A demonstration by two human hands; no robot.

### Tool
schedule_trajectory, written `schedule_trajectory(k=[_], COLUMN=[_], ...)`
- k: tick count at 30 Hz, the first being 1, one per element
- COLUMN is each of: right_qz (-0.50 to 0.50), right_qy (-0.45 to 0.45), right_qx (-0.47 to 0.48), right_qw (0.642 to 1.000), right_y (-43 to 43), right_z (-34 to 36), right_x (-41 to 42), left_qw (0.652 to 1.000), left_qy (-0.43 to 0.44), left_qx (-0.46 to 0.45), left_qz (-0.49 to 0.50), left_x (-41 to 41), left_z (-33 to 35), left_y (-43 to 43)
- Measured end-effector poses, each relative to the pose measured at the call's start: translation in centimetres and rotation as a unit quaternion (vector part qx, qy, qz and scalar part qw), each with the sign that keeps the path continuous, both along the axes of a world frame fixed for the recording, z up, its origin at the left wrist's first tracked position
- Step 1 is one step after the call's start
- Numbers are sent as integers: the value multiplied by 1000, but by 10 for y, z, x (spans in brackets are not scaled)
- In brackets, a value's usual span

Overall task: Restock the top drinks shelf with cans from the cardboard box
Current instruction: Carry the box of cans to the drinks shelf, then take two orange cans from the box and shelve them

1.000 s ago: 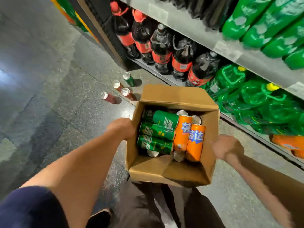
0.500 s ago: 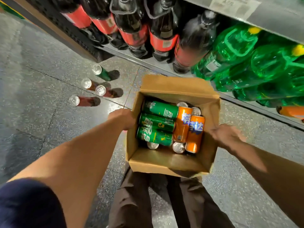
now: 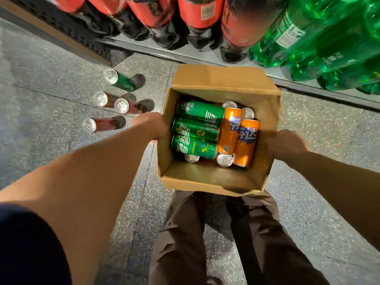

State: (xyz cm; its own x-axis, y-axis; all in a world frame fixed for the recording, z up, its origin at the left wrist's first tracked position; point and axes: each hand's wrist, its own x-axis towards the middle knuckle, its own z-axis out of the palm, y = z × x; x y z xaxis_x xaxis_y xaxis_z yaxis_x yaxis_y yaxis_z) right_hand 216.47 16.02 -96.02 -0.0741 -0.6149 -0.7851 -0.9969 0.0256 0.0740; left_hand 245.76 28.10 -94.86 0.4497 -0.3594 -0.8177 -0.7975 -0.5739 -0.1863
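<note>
An open cardboard box [image 3: 207, 179] hangs above the floor in front of my legs. My left hand [image 3: 151, 125] grips its left wall and my right hand [image 3: 286, 144] grips its right wall. Inside lie three green cans [image 3: 195, 130] on their sides and two orange cans [image 3: 238, 138] beside them. Silver tops of more cans [image 3: 225, 160] show underneath. The top drinks shelf is out of view.
Several cans [image 3: 121, 80] stand on the speckled floor to the left of the box. The bottom shelf edge [image 3: 320, 93] runs just behind the box, holding red-labelled dark bottles [image 3: 197, 19] and green bottles [image 3: 320, 42]. My trouser legs [image 3: 205, 243] are below the box.
The box has come down toward the floor and the view has tilted downward. The shelf bottles now fill the top edge. Both hands keep their grip on the box walls.
</note>
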Motion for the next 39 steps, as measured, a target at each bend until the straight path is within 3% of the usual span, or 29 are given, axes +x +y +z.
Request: schedule_trajectory(k=[7, 13, 15, 17, 19, 21, 23, 26, 34, 39], right_qz=[23, -13, 12, 71, 195, 293, 361, 396, 479, 480], right_qy=[33, 11, 20, -31, -112, -182, -199, -147, 42, 55], right_qx=[-18, 46, -7, -101, -181, -205, -162, -93, 19, 9], right_qw=[999, 999, 1000, 992, 957, 916, 896, 902, 877, 875], right_y=[-3, -10, -14, -15, -10, -2, 1, -3, -27, -29], right_z=[-4, 9, 26, 39, 44, 38, 26, 10, -41, -43], right_x=[4, 5, 12, 19, 25, 29, 32, 44, 62, 62], left_qw=[999, 997, 990, 964, 932, 915, 920, 940, 949, 956], left_qy=[-11, -30, -70, -95, -39, 54, 124, 168, 105, 120], left_qx=[-11, -17, -90, -237, -356, -399, -370, -293, -230, -173], left_qz=[34, 75, 83, 77, 51, 9, -31, -44, -189, -205], left_x=[-1, -10, -15, -25, -43, -65, -84, -103, -110, -114], left_z=[-2, 8, 22, 36, 46, 39, 21, -12, -69, -77], left_y=[1, -5, -10, -12, -17, -28, -46, -68, -105, -100])
